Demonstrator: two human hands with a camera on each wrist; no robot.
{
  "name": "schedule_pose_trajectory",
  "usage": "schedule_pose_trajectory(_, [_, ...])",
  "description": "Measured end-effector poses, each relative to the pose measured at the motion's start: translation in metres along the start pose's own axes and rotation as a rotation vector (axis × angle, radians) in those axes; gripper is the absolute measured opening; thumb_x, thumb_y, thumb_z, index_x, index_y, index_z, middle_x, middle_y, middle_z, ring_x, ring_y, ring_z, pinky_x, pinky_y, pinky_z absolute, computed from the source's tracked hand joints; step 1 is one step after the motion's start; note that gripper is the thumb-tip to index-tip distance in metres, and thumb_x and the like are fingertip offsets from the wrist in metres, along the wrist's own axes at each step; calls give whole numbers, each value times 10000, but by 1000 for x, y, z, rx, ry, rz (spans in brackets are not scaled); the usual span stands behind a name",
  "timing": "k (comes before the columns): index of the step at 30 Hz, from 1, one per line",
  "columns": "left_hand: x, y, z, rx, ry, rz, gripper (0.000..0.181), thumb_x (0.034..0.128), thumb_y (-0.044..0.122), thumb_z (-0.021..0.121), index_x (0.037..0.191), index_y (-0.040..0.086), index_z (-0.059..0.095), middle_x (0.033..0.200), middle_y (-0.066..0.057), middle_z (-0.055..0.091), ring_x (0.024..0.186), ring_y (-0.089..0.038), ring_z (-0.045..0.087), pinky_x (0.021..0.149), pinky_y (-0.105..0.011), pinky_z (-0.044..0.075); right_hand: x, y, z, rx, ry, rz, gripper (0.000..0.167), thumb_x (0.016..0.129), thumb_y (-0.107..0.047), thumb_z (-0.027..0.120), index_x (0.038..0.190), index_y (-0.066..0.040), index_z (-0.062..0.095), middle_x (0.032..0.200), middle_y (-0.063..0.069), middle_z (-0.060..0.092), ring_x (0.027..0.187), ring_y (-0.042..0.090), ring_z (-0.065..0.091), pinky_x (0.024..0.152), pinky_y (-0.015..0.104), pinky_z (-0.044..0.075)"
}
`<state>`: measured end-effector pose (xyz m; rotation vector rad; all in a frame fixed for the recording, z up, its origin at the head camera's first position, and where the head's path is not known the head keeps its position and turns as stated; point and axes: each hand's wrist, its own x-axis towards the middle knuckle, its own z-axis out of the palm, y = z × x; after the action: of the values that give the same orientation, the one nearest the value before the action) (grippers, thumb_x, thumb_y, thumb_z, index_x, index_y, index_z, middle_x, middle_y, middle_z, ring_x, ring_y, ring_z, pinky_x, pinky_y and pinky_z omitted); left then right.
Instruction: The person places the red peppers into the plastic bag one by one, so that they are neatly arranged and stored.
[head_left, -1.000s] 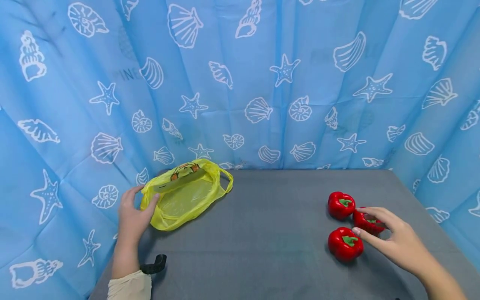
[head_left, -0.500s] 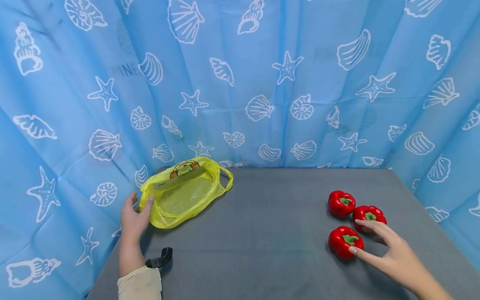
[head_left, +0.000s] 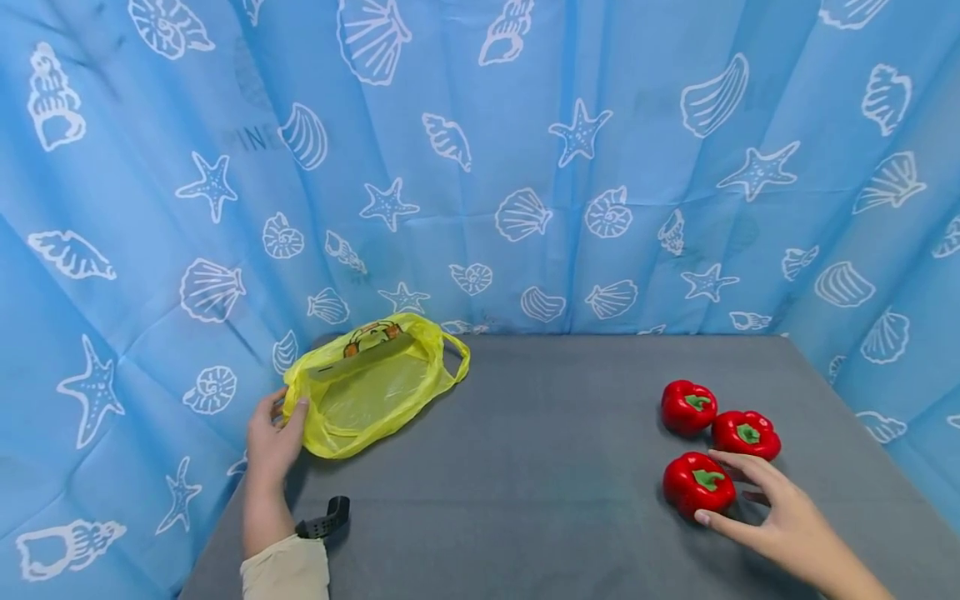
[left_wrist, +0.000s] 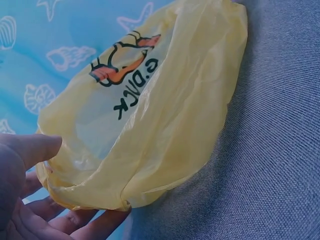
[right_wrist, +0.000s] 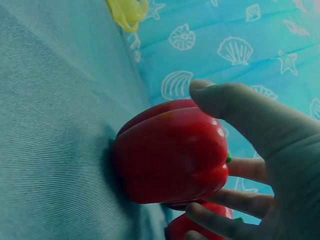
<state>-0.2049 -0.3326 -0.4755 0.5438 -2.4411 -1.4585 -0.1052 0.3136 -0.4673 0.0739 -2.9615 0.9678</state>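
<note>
On the grey table (head_left: 525, 467), the left hand (head_left: 275, 443) pinches the yellow bag (head_left: 341, 444) at left, seemingly to steady its mouth; at lower right, the right hand (head_left: 783, 521) spreads around the nearest pepper (head_left: 684, 485).

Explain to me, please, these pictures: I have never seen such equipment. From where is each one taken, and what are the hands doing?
There is no machine here, only a person's bare left hand and right hand. The wide picture comes from a camera worn on the head, looking forward and down; the two smaller ones come from cameras on the wrists, one for each hand. On the grey table lie an open yellow bag and three red peppers with green stems. The left hand holds the bag, thumb inside and fingers outside. The right hand is around the nearest pepper, which rests on the table; whether it grips it, I cannot tell.
</note>
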Motion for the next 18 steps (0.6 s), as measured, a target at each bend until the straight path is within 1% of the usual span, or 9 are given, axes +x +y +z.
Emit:
schedule_pose_trajectory(2, [0,1,0,-11,-2,-9,758,1093,498,515,1671,62,291,1663,-312,317,1496,-560,384,1157,-675,445,0,1,2,2,-6,3,902,801,-397,935,1503,-23,510,1444,311,540,1225,481,554,840,631,632])
schedule_pose_trajectory(5, [0,1,0,-21,-1,-32,759,1090,502,521,1671,70,295,1671,-303,312,1508,-557,373,1169,-673,437,1,3,5,4,-14,10,945,799,-401,937,1524,-7,475,1448,328,534,1221,510,572,830,615,640])
schedule_pose_trajectory(10, [1,-1,-2,-22,-17,-40,763,1087,505,528,1670,70,297,1692,-298,287,1520,-559,353,1194,-674,406,5,5,7,16,-46,34,970,818,-402,924,1548,9,434,1454,364,531,1188,542,623,798,557,661])
schedule_pose_trajectory(14, [1,-2,-4,-23,-33,-29,771,1085,510,534,1669,65,298,1705,-287,275,1530,-547,347,1213,-663,389,7,5,8,42,-79,61,970,836,-395,911,1564,8,413,1454,362,539,1165,508,647,775,498,673])
schedule_pose_trajectory(18, [0,0,-4,-22,-38,-14,772,1085,503,542,1667,56,301,1708,-283,277,1540,-533,341,1225,-657,375,8,3,10,58,-68,54,949,828,-372,921,1554,-1,435,1435,341,566,1131,437,670,750,461,678])
